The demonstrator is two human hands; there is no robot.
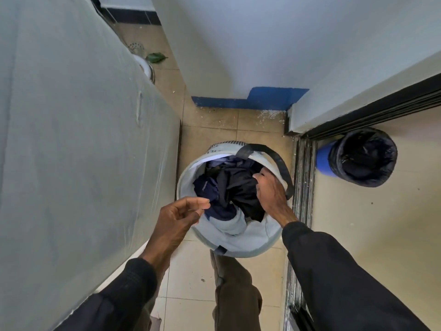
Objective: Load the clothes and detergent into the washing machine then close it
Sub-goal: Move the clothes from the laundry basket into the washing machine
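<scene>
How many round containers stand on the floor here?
2. The laundry basket is in the middle, holding dark clothes. The black-lined blue bin is right of it. A part-hidden white object at upper left may be another.

Pale grey laundry basket (238, 244), black strap (274, 156), navy and black clothes (238, 187), beige floor tiles (214, 125)

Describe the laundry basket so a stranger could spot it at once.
On the tiled floor, between the big sheet-covered unit on the left and the sliding-door track, stands a round, pale fabric laundry basket. It holds dark clothes, which the right hand grips. Unlike the blue bin beyond the track, lined with a black bag, it has a black strap handle.
</scene>
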